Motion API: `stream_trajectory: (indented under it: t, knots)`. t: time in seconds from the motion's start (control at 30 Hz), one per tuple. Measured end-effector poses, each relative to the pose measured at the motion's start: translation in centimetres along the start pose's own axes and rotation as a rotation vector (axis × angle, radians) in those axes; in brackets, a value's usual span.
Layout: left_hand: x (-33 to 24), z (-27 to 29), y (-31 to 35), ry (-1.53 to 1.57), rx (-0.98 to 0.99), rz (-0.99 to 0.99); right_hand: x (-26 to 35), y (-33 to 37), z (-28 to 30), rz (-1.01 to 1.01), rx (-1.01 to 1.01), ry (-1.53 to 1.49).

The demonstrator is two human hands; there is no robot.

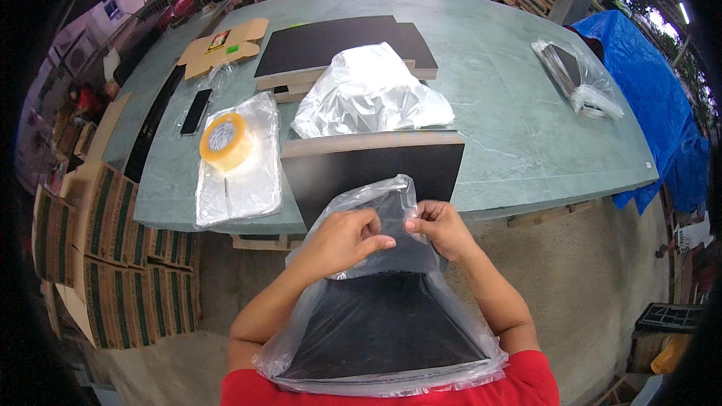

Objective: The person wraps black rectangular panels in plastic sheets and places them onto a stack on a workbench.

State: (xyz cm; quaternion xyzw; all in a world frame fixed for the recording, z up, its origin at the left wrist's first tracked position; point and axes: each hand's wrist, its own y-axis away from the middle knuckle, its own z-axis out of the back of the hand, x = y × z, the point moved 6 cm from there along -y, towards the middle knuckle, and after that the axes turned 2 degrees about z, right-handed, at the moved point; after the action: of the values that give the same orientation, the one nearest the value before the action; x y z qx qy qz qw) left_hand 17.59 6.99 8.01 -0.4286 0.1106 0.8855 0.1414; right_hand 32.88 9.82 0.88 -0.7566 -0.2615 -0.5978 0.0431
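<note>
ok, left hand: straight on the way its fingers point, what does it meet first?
Probably the bare right hand, at the far end of the thin, clear plastic bag. Depth is unclear; loose film could meet the left hand first.

Nearest us, a black panel (383, 323) shows through a clear bag (410, 256) with whitish glints, against our red shirt (530, 380). Just beyond, we see a black standing panel (398, 169) with a tan edge and a shiny silvery sheet (368, 94). Our table (519, 135) is grey-green with paler streaks. On its left are amber tape (226, 158), silvery-white plastic (256, 192) and a black phone (196, 112); far left, tan cardboard (199, 58) with a green sticker (232, 49). Near left, brown cartons (113, 218) carry dark green stripes; far right, a tarp (639, 68) is bright blue.
</note>
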Motion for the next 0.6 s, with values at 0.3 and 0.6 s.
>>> stream_trajectory:
  t: [0.3, 0.6]
  knots:
    - [0.3, -0.9, -1.8, 0.042, 0.197, 0.067, 0.8, 1.1, 0.7, 0.036, -0.007, -0.060]
    - [-1.9, 0.0, -1.7, 0.094, -0.089, -0.150, 0.9, 1.4, 0.5, -0.008, 0.106, 0.061]
